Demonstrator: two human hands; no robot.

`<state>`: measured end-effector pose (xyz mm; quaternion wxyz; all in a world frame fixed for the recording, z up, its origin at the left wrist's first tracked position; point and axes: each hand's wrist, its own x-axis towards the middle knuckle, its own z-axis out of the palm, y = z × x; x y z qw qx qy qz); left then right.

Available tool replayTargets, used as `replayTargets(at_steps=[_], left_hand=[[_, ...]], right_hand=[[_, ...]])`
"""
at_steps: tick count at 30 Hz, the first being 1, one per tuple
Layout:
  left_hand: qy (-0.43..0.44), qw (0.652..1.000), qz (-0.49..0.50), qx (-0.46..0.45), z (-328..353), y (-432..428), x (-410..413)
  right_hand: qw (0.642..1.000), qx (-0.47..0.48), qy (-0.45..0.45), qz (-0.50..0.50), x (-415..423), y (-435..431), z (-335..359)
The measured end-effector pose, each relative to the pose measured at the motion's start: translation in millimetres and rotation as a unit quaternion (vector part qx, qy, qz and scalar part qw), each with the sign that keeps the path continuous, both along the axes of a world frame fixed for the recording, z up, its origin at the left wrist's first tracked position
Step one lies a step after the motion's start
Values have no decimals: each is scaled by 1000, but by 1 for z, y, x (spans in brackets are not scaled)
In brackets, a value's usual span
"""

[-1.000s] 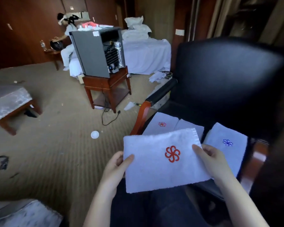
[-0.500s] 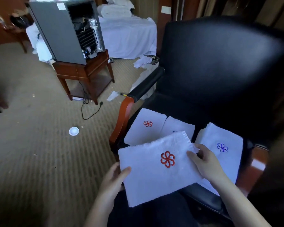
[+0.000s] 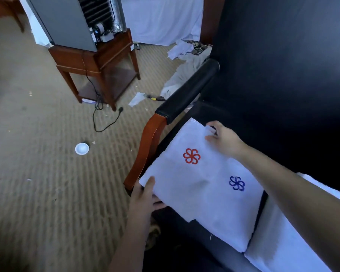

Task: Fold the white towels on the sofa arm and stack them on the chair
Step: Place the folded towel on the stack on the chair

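A folded white towel with a red flower emblem (image 3: 177, 173) lies on the seat of the black chair (image 3: 283, 65), at its left side. My left hand (image 3: 143, 199) pinches its near left corner, thumb on top. My right hand (image 3: 222, 140) grips its far right corner. Beside it on the right lies a folded white towel with a blue emblem (image 3: 232, 209). Another white towel (image 3: 287, 244) sits at the lower right, partly behind my right forearm. Whatever lies beneath the red-emblem towel is hidden.
The chair's wooden arm with black pad (image 3: 161, 122) runs just left of the towels. On the carpet stand a wooden side table (image 3: 98, 61) carrying a grey mini fridge (image 3: 71, 20), a trailing power cord (image 3: 104, 122), a small white lid (image 3: 82, 148) and paper scraps (image 3: 137, 98).
Both hands carried the red-emblem towel forward from my lap and set it down on the chair seat, covering the folded towels on the left. The view tilted downward and closer.
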<state>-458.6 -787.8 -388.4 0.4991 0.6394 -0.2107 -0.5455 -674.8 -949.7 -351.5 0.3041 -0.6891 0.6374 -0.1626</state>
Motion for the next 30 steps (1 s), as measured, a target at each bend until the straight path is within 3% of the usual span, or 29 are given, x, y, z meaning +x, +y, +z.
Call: replayTargets(at_steps=[8, 12, 14, 16, 18, 19, 22, 25, 30], left_hand=[[-17, 1000, 5, 15, -56, -24, 7], [-88, 995, -13, 39, -78, -23, 7], [-169, 984, 3, 52, -78, -20, 2], [-349, 936, 29, 41, -70, -16, -2], [-532, 845, 32, -39, -60, -13, -5], [-580, 810, 15, -84, -59, -14, -8], [-601, 776, -92, -169, -61, -20, -21], [-610, 751, -170, -189, -70, -25, -35], [-620, 733, -201, -194, -77, -31, -35]], right_hand=[[995, 71, 28, 66, 9, -55, -46], [990, -6, 106, 97, 9, -54, -66], [975, -73, 167, 125, 12, -51, -66], [962, -143, 182, 147, 15, -51, -61], [949, -190, 186, 170, 17, -55, -58], [945, -190, 199, 179, 18, -57, -57], [939, -139, 252, 186, 20, -57, -63], [947, -136, 243, 159, 20, -54, -67], [943, -174, 231, 165, 16, -61, -59]])
